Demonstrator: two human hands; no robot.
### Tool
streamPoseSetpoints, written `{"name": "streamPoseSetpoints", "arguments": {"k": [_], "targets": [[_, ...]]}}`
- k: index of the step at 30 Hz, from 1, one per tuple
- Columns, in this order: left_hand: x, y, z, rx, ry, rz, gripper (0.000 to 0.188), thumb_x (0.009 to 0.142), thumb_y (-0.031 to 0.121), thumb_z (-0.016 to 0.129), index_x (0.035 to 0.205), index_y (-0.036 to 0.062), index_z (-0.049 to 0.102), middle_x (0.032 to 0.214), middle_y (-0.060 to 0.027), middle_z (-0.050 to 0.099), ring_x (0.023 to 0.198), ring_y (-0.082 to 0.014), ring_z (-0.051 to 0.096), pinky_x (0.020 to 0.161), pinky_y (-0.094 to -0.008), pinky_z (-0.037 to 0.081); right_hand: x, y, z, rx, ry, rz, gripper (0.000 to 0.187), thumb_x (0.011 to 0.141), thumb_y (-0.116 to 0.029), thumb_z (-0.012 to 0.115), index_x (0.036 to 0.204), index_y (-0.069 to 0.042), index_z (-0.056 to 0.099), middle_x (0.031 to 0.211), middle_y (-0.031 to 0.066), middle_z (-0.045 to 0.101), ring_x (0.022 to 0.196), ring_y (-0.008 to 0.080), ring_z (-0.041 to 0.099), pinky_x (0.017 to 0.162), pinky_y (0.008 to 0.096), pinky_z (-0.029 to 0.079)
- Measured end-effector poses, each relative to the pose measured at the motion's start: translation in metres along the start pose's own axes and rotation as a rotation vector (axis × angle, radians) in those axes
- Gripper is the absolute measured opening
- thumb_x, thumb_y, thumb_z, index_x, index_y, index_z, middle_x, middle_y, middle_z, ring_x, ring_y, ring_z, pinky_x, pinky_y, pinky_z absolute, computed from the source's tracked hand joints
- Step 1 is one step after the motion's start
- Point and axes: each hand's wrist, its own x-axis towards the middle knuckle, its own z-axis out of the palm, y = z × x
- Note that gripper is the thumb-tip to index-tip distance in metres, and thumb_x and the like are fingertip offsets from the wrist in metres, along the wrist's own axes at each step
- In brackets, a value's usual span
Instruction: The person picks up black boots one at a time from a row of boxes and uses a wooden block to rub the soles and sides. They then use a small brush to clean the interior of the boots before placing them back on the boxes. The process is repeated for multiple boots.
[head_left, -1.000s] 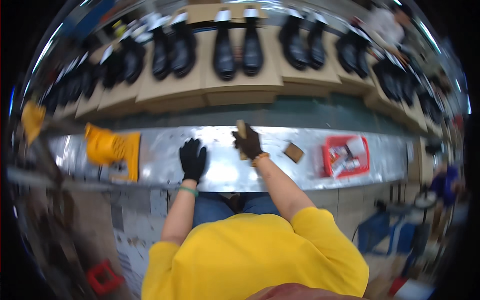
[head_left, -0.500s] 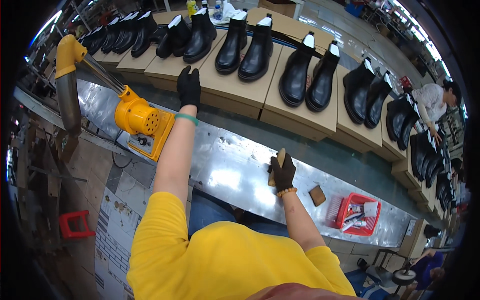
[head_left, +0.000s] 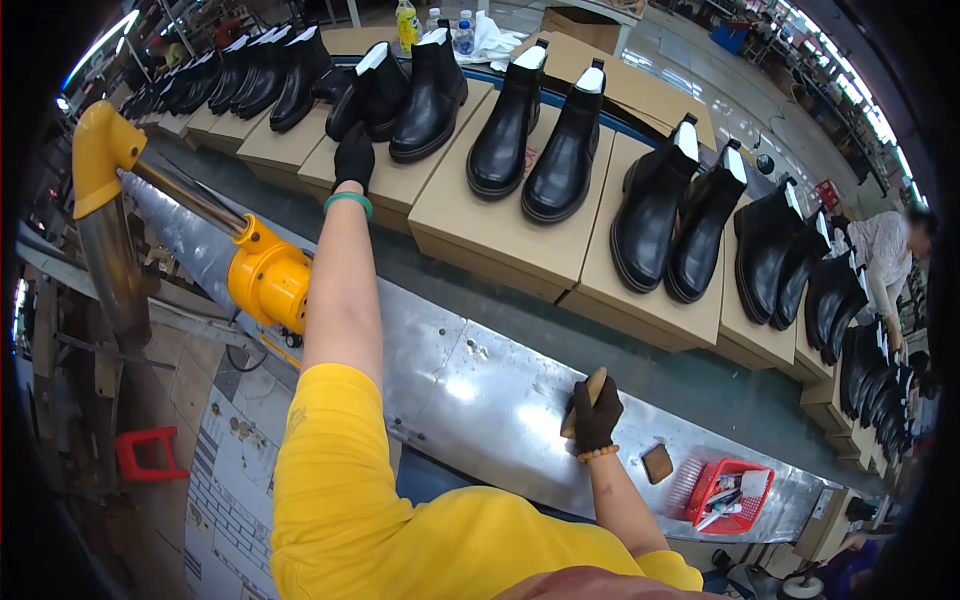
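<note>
My left hand [head_left: 354, 160], in a black glove, reaches out at the left to the toe of a black ankle boot [head_left: 344, 114] on a cardboard box. Its fingers merge with the dark leather, so I cannot tell whether they grip it. A second black boot [head_left: 431, 100] stands upright just right of that spot, white paper in its top. Over the metal bench [head_left: 480, 400], my right hand [head_left: 598, 412], in a dark fingerless-looking glove, is closed around a tan oblong block [head_left: 596, 386]. The block's underside is hidden. Near that wrist lies a small brown square pad [head_left: 657, 464].
A yellow machine arm [head_left: 270, 275] rises at the bench's left. A red basket [head_left: 731, 497] with tubes and tools sits at its right. Pairs of black boots [head_left: 560, 150] line the boxes [head_left: 500, 230] beyond a gap. Another person [head_left: 880, 250] works at far right.
My left hand has moved forward, from short of the boxes to the boot's toe. My right hand keeps the tan block over the bench. The whole view has shifted.
</note>
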Motion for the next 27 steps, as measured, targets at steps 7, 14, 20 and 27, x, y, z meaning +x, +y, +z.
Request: {"name": "streamPoseSetpoints", "arguments": {"k": [7, 14, 20, 27], "targets": [[0.028, -0.023, -0.006, -0.04, 0.047, -0.029, 0.083, 0.081, 0.021, 0.061, 0.146, 0.0009, 0.013, 0.15, -0.0231, 0.019, 0.139, -0.0319, 0.02, 0.112, -0.0339, 0.02, 0.004, -0.005, 0.003, -0.043, -0.016, 0.034, 0.026, 0.079, -0.026, 0.065, 0.09, -0.004, 0.058, 0.074, 0.0143, 0.062, 0.068, 0.0281, 0.064, 0.062, 0.0373, 0.049], [0.036, -0.012, 0.001, -0.197, -0.049, 0.104, 0.085, 0.077, 0.035, 0.07, 0.145, 0.0124, 0.025, 0.134, -0.0198, 0.047, 0.116, -0.0288, 0.05, 0.097, -0.0363, 0.04, 0.007, -0.009, 0.007, -0.069, -0.001, -0.023, 0.028, 0.078, -0.026, 0.067, 0.093, -0.004, 0.059, 0.075, 0.0154, 0.063, 0.069, 0.0305, 0.064, 0.062, 0.0385, 0.05], [0.061, 0.057, 0.009, -0.342, 0.058, 0.039, 0.066, 0.073, 0.034, 0.073, 0.128, 0.0047, 0.05, 0.126, -0.0164, 0.055, 0.116, -0.0299, 0.054, 0.094, -0.0374, 0.044, 0.007, -0.003, 0.01, -0.075, -0.029, -0.042, 0.031, 0.078, -0.028, 0.068, 0.095, -0.005, 0.059, 0.08, 0.0168, 0.064, 0.073, 0.0343, 0.064, 0.065, 0.0395, 0.05], [0.032, 0.083, -0.008, -0.007, 0.299, 0.057, 0.057, 0.073, 0.039, 0.071, 0.115, 0.002, 0.061, 0.112, -0.0203, 0.063, 0.107, -0.0341, 0.058, 0.092, -0.0397, 0.045, 0.01, -0.007, 0.01, -0.07, -0.033, -0.047, 0.037, 0.078, -0.034, 0.067, 0.099, -0.005, 0.059, 0.084, 0.0184, 0.064, 0.077, 0.0366, 0.063, 0.068, 0.041, 0.05]]}}
